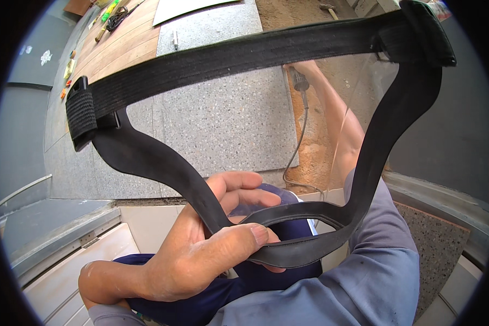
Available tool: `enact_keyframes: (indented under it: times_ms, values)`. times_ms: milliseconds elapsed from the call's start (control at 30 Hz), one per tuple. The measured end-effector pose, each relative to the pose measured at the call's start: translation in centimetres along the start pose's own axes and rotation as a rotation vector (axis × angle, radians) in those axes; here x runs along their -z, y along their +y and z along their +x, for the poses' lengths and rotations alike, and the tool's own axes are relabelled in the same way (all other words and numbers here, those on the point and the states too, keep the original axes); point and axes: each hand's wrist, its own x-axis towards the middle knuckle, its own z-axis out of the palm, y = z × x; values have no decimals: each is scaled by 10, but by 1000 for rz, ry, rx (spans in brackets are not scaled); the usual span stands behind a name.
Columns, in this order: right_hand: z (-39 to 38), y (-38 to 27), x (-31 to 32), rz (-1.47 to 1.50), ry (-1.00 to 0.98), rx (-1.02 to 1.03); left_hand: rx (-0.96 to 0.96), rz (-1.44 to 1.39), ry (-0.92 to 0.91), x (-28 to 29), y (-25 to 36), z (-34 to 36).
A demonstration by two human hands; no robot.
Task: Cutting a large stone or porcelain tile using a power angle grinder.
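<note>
Close in front of me are safety goggles with a black rubber frame, a black elastic strap and a clear lens. My left hand is closed on the lower part of the frame, thumb on the near side, other fingers behind it. Beyond, my right arm stretches forward on the right. My right hand is closed around a dark corded power tool by the edge of a speckled grey slab. The strap hides part of that hand and the front of the tool.
A cable runs from the tool back toward me. A marker lies on the slabs beside a white sheet. Wood-look planks with scattered tools are at far left. A hammer lies on bare soil; dark walls flank both sides.
</note>
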Motion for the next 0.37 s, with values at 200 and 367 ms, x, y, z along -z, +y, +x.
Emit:
enact_keyframes:
  times_ms: [200,367]
  values:
    - [0,8,20,-97,13,-283,-116,31,89,8,5,0]
    - [-5,34,33,174,5,-146,-180,54,145,30,11,5]
